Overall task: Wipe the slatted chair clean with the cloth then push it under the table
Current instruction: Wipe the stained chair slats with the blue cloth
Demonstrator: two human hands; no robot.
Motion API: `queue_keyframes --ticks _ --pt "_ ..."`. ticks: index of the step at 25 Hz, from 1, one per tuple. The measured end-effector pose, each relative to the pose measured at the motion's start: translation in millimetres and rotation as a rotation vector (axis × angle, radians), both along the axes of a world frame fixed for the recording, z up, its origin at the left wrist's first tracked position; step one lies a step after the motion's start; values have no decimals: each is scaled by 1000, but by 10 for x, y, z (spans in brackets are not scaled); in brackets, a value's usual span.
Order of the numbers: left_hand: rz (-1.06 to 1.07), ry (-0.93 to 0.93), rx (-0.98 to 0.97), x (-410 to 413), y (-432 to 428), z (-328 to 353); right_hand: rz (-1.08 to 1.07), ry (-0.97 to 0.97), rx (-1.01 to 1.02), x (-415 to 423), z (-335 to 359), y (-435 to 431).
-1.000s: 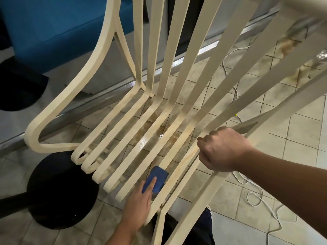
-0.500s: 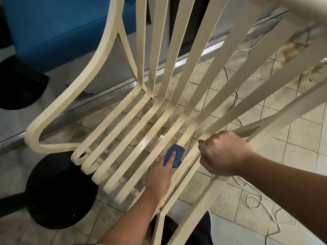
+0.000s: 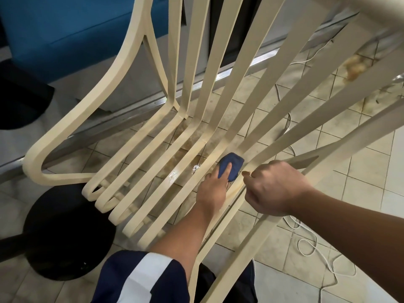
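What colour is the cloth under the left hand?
Dark blue; the head view shows the cloth clearly, pressed under the left hand.

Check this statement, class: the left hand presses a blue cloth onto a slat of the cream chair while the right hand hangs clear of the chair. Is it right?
Not quite. The left hand does press the blue cloth onto a slat of the cream chair. But the right hand is not clear of it. Its fingers curl round a slat at the chair's side, as the head view shows.
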State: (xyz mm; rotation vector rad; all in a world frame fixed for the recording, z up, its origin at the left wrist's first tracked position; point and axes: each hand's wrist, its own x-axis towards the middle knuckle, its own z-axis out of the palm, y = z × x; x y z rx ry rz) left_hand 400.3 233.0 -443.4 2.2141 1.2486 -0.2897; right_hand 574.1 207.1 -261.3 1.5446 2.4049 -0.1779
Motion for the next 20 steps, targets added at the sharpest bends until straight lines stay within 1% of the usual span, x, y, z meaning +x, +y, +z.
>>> queue_keyframes --ticks 5,10,12,15,18,20 --pt "16 -2 42 -661 -409 62 -1 18 1 -5 8 2" --pt "136 20 -90 -1292 -824 289 1 49 -3 -16 15 8" --pt "184 -23 -147 -1440 -887 308 -1 60 3 -18 23 12" --pt "305 -167 -207 -1516 -927 302 -2 73 -13 -15 19 15" --pt "389 -281 -181 -1540 -1032 364 -11 73 -26 -7 7 9" --pt "434 -310 -166 -1598 -1142 403 -9 61 -24 -3 5 6"
